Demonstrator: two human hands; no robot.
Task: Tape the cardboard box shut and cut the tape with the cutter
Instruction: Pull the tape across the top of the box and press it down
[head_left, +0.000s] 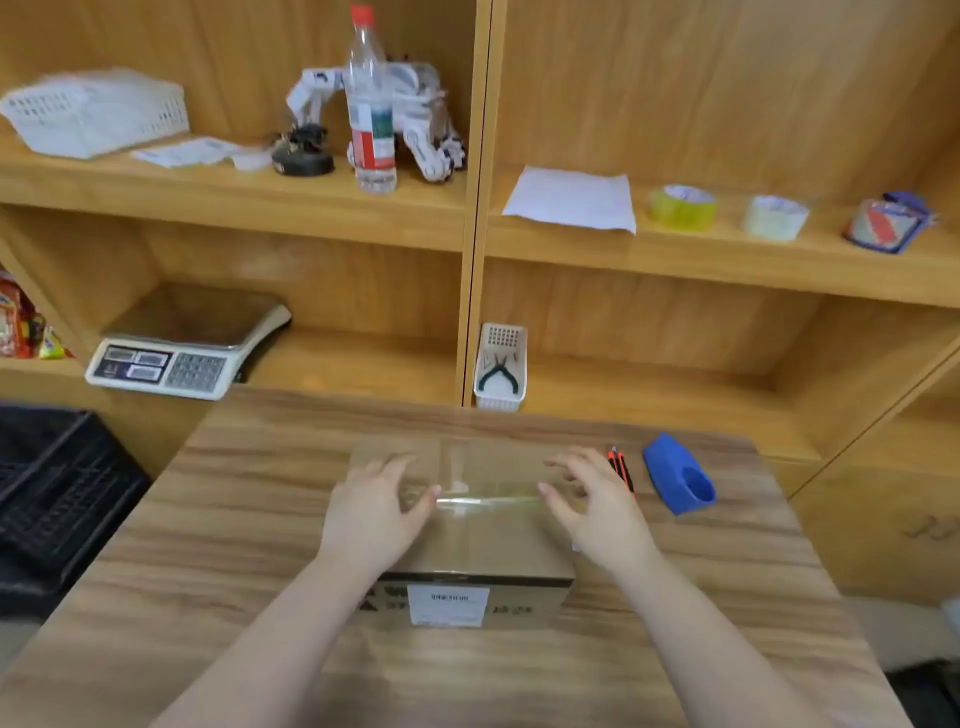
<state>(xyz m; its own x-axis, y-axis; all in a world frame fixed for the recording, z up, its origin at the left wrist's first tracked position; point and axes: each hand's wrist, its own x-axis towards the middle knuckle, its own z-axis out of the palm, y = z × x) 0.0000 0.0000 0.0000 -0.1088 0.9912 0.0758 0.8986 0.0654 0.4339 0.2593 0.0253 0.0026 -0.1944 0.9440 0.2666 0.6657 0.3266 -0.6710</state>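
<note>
A brown cardboard box (483, 540) lies in the middle of the wooden table (208, 545), flaps down, with a white label on its near side. A shiny strip of clear tape (488, 500) runs across its top seam. My left hand (376, 506) rests flat on the box's left part, fingers spread. My right hand (589, 499) hovers over the right part, fingers apart and curled, empty. An orange and black cutter (621, 467) lies on the table just right of the box. Beside it sits a blue tape dispenser (678, 475).
Shelves stand behind the table. On them are a scale (187, 345), a white basket with pliers (500, 369), tape rolls (683, 207), a sheet of paper (571, 197), a plastic bottle (370, 104). A black crate (57, 483) stands left of the table.
</note>
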